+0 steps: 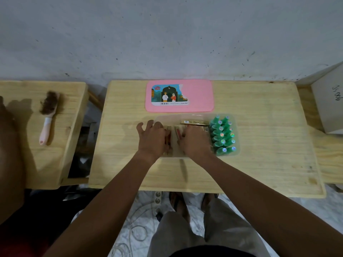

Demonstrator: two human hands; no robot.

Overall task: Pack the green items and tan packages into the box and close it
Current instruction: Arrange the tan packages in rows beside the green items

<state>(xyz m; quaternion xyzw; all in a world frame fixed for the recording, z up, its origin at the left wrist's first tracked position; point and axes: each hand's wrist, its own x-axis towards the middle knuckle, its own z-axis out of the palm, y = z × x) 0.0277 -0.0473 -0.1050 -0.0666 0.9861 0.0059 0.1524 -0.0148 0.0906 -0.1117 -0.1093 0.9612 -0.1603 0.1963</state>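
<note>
Two hands work inside the clear plastic box (pixel 236 127) at centre frame. Left hand (pixel 153 139) lies palm-down, fingers spread, pressing on the tan packages (pixel 169 138) in the box's left part; it rests on them rather than closing round anything. Right hand (pixel 194 143) is also palm-down over the middle of the box, fingers curled at more packages; whether it actually grips one, cannot tell. One gold-tan package (pixel 194 122) lies crosswise along the far wall of the box. Green items (pixel 221 135), capped bottle-like pieces with shiny tops, are already packed in two rows at the box's right end, touching each other.

Judged step: seating the packages flat. Do it well by pushing them level and tight against each other and below the rim, keeping the right hand from knocking the green rows just beside it. The crosswise package likely needs to sit flat too, or the lid may not seat.

Pink lid (pixel 179 95), printed label up, lies just behind the box, not yet on.

Pale wooden desk (pixel 259 145) against a grey wall. A brush (pixel 48 115) lies on a second desk at left; a grey carton (pixel 328 101) at right edge. Cables and a power strip on the floor below.
</note>
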